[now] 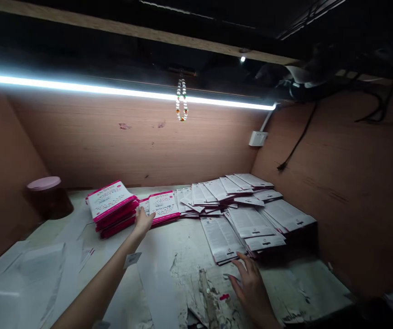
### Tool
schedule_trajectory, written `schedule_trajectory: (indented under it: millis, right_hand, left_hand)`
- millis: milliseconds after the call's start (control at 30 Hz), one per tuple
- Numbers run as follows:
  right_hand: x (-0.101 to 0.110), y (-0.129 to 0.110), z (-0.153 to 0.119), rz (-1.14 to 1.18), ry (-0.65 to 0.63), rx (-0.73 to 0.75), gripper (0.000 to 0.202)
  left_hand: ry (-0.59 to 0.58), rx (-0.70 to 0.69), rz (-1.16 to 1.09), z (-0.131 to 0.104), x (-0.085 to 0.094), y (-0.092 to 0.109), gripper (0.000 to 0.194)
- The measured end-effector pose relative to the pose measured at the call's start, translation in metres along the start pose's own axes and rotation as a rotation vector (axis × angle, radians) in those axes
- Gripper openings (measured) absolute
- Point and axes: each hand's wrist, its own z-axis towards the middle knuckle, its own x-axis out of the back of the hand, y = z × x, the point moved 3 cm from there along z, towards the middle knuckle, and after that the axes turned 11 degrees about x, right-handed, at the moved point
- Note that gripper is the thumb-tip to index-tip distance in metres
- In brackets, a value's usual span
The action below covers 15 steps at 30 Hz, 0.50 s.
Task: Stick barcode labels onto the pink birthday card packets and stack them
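My left hand [144, 223] reaches to the back of the table, thumb and fingers apart, at the left edge of a small stack of pink-and-white printed packets [164, 206]. Its thumb appears to touch them; its other fingertips are partly hidden. Just left of it rises a taller, uneven pile of the same packets [110, 201]. My right hand [250, 284] is over the front of the table, fingers curved and apart, nothing visible in them. Its fingertips are close to the lower edge of a white packet with grey print [221, 237], lying back side up.
Many overlapping white packets [251, 219] spread across the right and back. A brown jar with a pink lid [45, 183] is at the back left, clear plastic sheets [21, 278] at the front left. A beaded string [181, 103] hangs before a light tube [114, 91].
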Motion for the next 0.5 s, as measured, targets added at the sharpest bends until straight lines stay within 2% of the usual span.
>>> schedule_trajectory:
  millis: [67,133,233,300,400,433,500]
  right_hand:
    - [0.004,0.018,0.021,-0.062,-0.196,0.010,0.047]
    - [0.004,0.030,0.044,-0.078,-0.393,0.071,0.061]
    - [-0.005,0.035,0.071,-0.081,-0.548,0.221,0.071]
    - [-0.012,0.034,0.082,-0.091,-0.554,0.271,0.070]
    - [-0.010,0.026,0.084,-0.083,-0.497,0.292,0.062]
    - [-0.003,0.021,0.081,-0.051,-0.434,0.307,0.060]
    - [0.021,0.009,0.074,0.090,-0.239,0.326,0.055]
  left_hand:
    - [-0.046,-0.079,0.066,-0.010,-0.007,-0.001,0.073]
    - [-0.145,-0.258,0.159,-0.024,-0.014,0.002,0.066]
    - [-0.254,-0.456,0.264,-0.054,-0.020,0.004,0.054]
    - [-0.335,-0.510,0.203,-0.078,-0.023,0.004,0.049]
    - [-0.552,-0.543,0.038,-0.115,-0.034,-0.003,0.051]
    - [-0.614,-0.503,-0.017,-0.124,-0.039,-0.007,0.057]
    - [-0.670,-0.373,-0.129,-0.136,-0.049,-0.014,0.081]
